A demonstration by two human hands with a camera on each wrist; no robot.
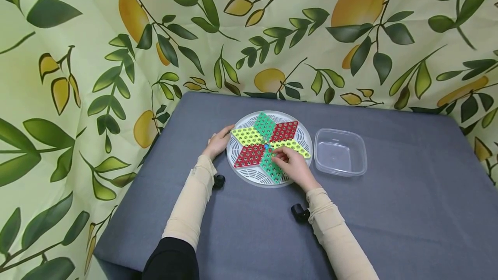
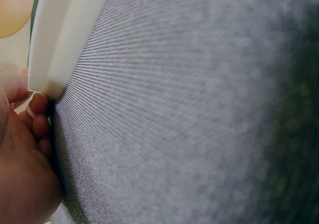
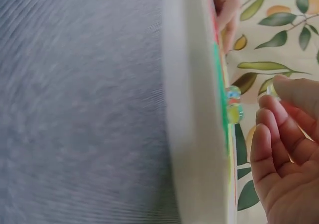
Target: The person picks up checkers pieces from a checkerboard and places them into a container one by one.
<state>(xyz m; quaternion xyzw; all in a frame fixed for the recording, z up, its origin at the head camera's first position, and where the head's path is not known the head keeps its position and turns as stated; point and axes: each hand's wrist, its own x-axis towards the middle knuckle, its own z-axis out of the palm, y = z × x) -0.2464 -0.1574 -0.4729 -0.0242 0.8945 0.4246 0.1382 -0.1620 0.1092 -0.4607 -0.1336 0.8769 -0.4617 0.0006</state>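
Observation:
A round white Chinese checkers board (image 1: 253, 178) with green, red and yellow star points lies on the table. At its left rim my left hand (image 1: 217, 142) holds the edge; in the left wrist view its fingers (image 2: 41, 125) are curled beside the white rim. Over the lower right of the star, my right hand (image 1: 293, 167) pinches a small clear marble (image 3: 270, 90) between thumb and fingertips, off the board surface. A few glass marbles, including a blue one (image 1: 266, 146), sit near the board's middle. Two marbles (image 3: 235, 113) stand out above the board's edge in the right wrist view.
A clear plastic container (image 1: 340, 152) stands just right of the board. A grey cloth covers the table (image 1: 408, 193). Behind and to the left hangs a leaf-and-fruit patterned curtain (image 1: 218, 55).

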